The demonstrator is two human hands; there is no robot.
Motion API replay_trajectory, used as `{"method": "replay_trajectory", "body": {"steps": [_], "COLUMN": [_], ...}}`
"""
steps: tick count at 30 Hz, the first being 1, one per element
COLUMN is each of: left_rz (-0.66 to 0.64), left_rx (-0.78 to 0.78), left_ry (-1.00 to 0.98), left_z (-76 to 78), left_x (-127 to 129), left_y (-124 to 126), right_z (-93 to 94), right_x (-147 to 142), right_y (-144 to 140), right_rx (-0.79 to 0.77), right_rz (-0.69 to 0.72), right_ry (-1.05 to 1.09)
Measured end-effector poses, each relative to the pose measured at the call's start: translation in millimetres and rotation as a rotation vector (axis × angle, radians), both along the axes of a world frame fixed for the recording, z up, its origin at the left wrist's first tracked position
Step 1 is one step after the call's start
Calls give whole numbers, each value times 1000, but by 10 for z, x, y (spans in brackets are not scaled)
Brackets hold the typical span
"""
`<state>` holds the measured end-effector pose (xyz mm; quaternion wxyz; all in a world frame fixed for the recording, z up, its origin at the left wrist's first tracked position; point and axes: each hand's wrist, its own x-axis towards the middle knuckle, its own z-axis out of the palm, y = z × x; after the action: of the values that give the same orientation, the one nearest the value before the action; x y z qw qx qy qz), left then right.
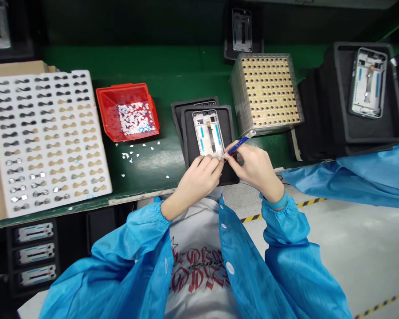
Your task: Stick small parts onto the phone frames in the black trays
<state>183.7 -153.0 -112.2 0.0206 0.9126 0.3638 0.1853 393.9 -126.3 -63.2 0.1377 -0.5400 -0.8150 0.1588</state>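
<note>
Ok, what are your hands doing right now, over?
Right hand grips blue pen tool, tip at phone frame. Left hand pinches at frame's lower edge. Frame sits in black foam tray. Nothing blocking.

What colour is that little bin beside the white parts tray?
Red; the bin shows clearly in the head view.

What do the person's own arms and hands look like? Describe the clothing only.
Both arms wear loose, shiny bright blue smock sleeves with gathered elastic cuffs at the wrists. The left hand and right hand are bare, with no gloves. A teal band circles the right wrist just above the cuff. The smock hangs open at the front, with white snap buttons along its edge.
</note>
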Motion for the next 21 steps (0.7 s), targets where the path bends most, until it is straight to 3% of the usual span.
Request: {"method": "replay_trajectory", "body": {"steps": [4, 14, 21], "left_rz": [-44, -205, -241], "left_rx": [37, -15, 51], "left_ry": [-42, 73, 149], "left_z": [3, 69, 120], "left_x": [-79, -200, -213], "left_y": [82, 275, 331], "right_z": [10, -22, 14], "right_x": [-3, 9, 25], "right_y": [13, 2, 32], "right_rx": [-28, -30, -75], "right_rz": [-8, -5, 7], "right_ry": [8, 37, 108]}}
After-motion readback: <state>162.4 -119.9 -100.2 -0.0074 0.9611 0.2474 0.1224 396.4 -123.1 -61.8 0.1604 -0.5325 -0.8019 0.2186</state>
